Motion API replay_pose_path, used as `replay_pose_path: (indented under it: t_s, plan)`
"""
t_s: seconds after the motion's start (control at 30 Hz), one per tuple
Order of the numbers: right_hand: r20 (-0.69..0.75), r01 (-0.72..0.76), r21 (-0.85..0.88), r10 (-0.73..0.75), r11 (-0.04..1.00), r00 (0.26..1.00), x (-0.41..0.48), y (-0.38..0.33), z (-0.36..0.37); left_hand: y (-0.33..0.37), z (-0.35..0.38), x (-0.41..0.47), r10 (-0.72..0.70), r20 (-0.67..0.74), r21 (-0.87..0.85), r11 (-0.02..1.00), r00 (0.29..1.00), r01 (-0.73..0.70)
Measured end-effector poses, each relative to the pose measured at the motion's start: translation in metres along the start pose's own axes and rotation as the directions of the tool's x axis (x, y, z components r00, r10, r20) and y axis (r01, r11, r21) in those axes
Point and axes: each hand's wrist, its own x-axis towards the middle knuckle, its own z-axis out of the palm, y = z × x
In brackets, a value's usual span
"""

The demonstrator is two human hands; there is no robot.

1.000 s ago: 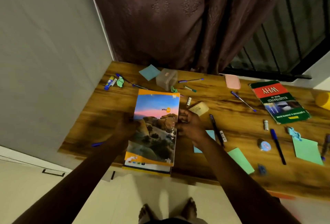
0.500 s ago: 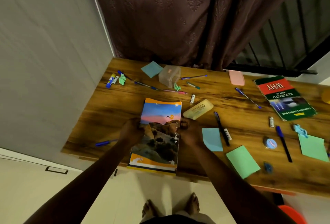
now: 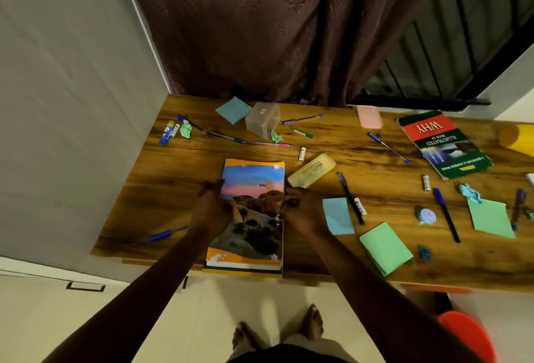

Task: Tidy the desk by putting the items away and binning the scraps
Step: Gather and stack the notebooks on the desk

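Observation:
A stack of notebooks (image 3: 254,218) with a landscape cover lies on the wooden desk (image 3: 179,177), its near end just over the front edge. My left hand (image 3: 212,208) grips the stack's left side, thumb on the cover. At the right side my right hand (image 3: 302,209) holds it with curled fingers. Crumpled green scraps (image 3: 185,129) (image 3: 276,136) and a crumpled blue scrap (image 3: 470,192) lie further back and right. A green "WHY" book (image 3: 442,142) rests at the far right.
Scattered around are several pens, a yellow pencil case (image 3: 312,173), a clear plastic box (image 3: 263,119), a glue stick (image 3: 166,132), blue paper (image 3: 338,216), green papers (image 3: 385,248) and a tape roll (image 3: 427,215). A red container (image 3: 468,336) stands on the floor at the right.
The notebook stack, held raised towards me a second ago, has come down flat on the desk. Both hands stay at its sides.

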Motion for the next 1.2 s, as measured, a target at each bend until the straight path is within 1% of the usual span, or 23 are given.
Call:
replay_pose_path:
  t_s: [0.07, 0.17, 0.23, 0.3, 0.37, 0.53, 0.63, 0.77, 0.93, 1.1, 1.2]
  plan:
    - [-0.046, -0.015, 0.032, 0.017, 0.999, 0.999, -0.003, -0.005, -0.012, 0.015, 0.002, -0.002, 0.049, -0.034, -0.029, 0.998, 0.998, -0.050]
    - [-0.133, -0.069, 0.198, 0.097, 0.978, 0.986, -0.009, -0.005, -0.036, 0.048, 0.011, -0.002, 0.139, -0.042, -0.091, 0.986, 0.989, -0.142]
    - [-0.147, -0.105, 0.314, 0.158, 0.943, 0.977, -0.012, -0.002, -0.057, 0.073, 0.021, -0.003, 0.229, -0.074, -0.139, 0.961, 0.971, -0.237]
    - [-0.139, -0.135, 0.424, 0.212, 0.896, 0.967, -0.018, 0.001, -0.085, 0.103, 0.033, -0.005, 0.299, -0.053, -0.175, 0.937, 0.953, -0.304]
    - [-0.181, -0.110, 0.467, 0.216, 0.877, 0.959, -0.024, 0.007, -0.117, 0.136, 0.049, -0.007, 0.354, -0.013, -0.178, 0.919, 0.935, -0.351]
    - [-0.323, -0.023, 0.481, 0.202, 0.877, 0.924, -0.039, 0.035, -0.185, 0.208, 0.089, -0.016, 0.434, 0.024, -0.254, 0.874, 0.901, -0.414]
    - [-0.336, -0.019, 0.498, 0.213, 0.867, 0.917, -0.047, 0.061, -0.229, 0.255, 0.119, -0.025, 0.466, 0.026, -0.320, 0.842, 0.885, -0.434]
    - [-0.374, -0.009, 0.502, 0.226, 0.865, 0.900, -0.059, 0.101, -0.292, 0.320, 0.167, -0.042, 0.470, 0.025, -0.358, 0.828, 0.882, -0.431]
    - [-0.413, -0.018, 0.488, 0.249, 0.873, 0.876, -0.072, 0.156, -0.370, 0.393, 0.228, -0.054, 0.512, 0.025, -0.381, 0.799, 0.858, -0.466]
    - [-0.478, -0.022, 0.536, 0.325, 0.844, 0.816, -0.089, 0.204, -0.437, 0.455, 0.284, -0.070, 0.522, 0.117, -0.423, 0.796, 0.845, -0.433]
    - [-0.515, -0.067, 0.507, 0.365, 0.859, 0.776, -0.099, 0.233, -0.469, 0.490, 0.317, -0.076, 0.531, 0.203, -0.447, 0.798, 0.823, -0.404]
